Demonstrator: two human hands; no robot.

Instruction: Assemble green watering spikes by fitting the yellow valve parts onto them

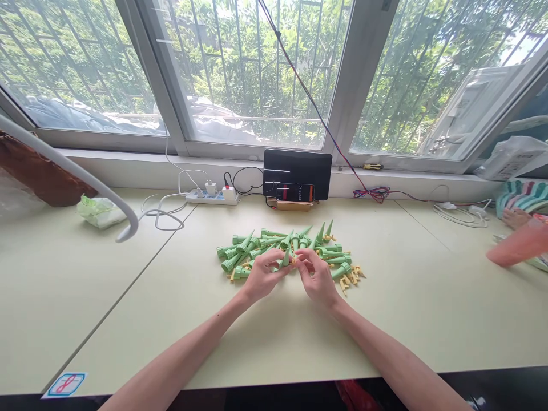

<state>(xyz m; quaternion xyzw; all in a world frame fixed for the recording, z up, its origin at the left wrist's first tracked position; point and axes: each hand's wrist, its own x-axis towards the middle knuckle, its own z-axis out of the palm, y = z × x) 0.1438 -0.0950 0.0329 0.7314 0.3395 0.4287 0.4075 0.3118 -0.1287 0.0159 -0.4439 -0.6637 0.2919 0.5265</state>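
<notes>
My left hand [268, 273] is closed, fingers and thumb pinched around a green watering spike [286, 257] held with its point up. Close against it, my right hand [317, 276] pinches a small yellow valve [293, 261] at the spike's side. Its fingertips partly cover the valve, so I cannot tell how far it sits in the spike. Just behind and around both hands lies a pile of green spikes [233, 261], some lying flat, a few standing. Several loose yellow valves [351, 277] lie at the pile's right edge.
A phone [295, 192] leans against a black tablet [274, 165] at the back. Behind the pile on the left is a power strip [212, 197] with cables. A white curved tube [124, 225] hangs at the left. Another person's hand [515, 218] shows at far right near a pink cylindrical thing [516, 244].
</notes>
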